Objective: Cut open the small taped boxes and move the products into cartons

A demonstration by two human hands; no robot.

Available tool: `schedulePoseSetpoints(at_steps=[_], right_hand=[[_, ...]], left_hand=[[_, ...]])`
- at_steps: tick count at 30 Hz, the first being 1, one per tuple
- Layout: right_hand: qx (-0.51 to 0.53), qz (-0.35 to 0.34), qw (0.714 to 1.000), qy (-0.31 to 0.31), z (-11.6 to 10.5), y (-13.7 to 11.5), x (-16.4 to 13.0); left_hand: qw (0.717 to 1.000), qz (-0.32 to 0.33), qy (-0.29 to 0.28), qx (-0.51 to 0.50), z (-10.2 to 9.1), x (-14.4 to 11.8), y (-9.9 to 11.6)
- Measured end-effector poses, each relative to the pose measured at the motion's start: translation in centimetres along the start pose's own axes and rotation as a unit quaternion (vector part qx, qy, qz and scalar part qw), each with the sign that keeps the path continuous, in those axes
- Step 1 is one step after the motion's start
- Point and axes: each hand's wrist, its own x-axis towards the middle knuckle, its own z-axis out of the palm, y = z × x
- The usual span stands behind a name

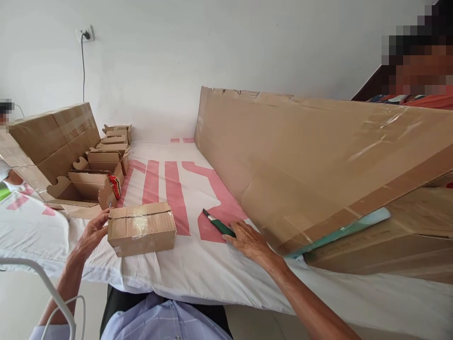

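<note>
Your left hand [91, 236] is loosely spread, its fingertips against the left end of a taped cardboard carton [155, 242], which sits near the table's edge on a white cloth [198, 278] with red printing. A strip of clear tape [140, 225] crosses its top seam. Your right hand [249, 240] lies over the near end of a green-handled utility knife [222, 228], to the carton's right, the blade pointing far and left; you cannot tell how firmly it is gripped.

Just beyond the carton to the left, a row of open cardboard boxes [83, 208] runs toward the wall [159, 56], with a red packet [115, 186] at its right side. Stacked cartons [53, 137] stand left of that row. On your right, a large cardboard panel [304, 160] slants close beside your right hand, limiting room there. Nearer right lies another cardboard box [385, 245]. A white curved tube [46, 281] crosses in front of your left forearm.
</note>
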Motion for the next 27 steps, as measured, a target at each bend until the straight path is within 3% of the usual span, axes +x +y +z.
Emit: schedulePoseSetpoints(at_steps=[3,7,9,11,13,15,17,21,27], right_hand=[[0.015,0.000,1.000,-0.021,0.7,0.0,0.3],[0.139,0.034,0.987,0.076,-0.1,-0.6,1.0],[0.303,0.041,0.947,0.095,-1.7,-1.8,1.0],[0.474,0.004,0.879,0.053,-4.0,-3.9,0.4],[0.559,-0.068,0.826,0.000,-6.6,-6.6,-0.5],[0.555,-0.133,0.820,-0.047,-9.0,-9.4,-1.6],[0.507,-0.203,0.833,-0.083,-10.8,-12.0,-2.4],[0.393,-0.331,0.853,-0.091,-12.7,-15.5,-2.6],[0.294,-0.386,0.870,-0.093,-13.4,-18.3,-0.8]], left_hand=[[1.000,0.008,-0.015,0.006,-0.2,-0.1,0.0],[0.999,0.017,-0.029,0.007,-0.3,-0.2,-0.2],[1.000,0.011,-0.023,0.005,-0.2,-0.3,-0.3],[1.000,0.008,-0.018,0.001,-0.1,-0.4,-0.3],[1.000,0.014,-0.020,-0.007,0.1,-0.6,-0.2],[0.999,0.025,-0.027,-0.017,0.2,-0.8,-0.2],[0.999,0.035,-0.037,-0.017,0.2,-1.0,-0.1],[0.997,0.041,-0.067,0.004,0.1,-1.2,0.0],[0.997,0.039,-0.067,-0.001,0.4,-1.3,-0.1]])
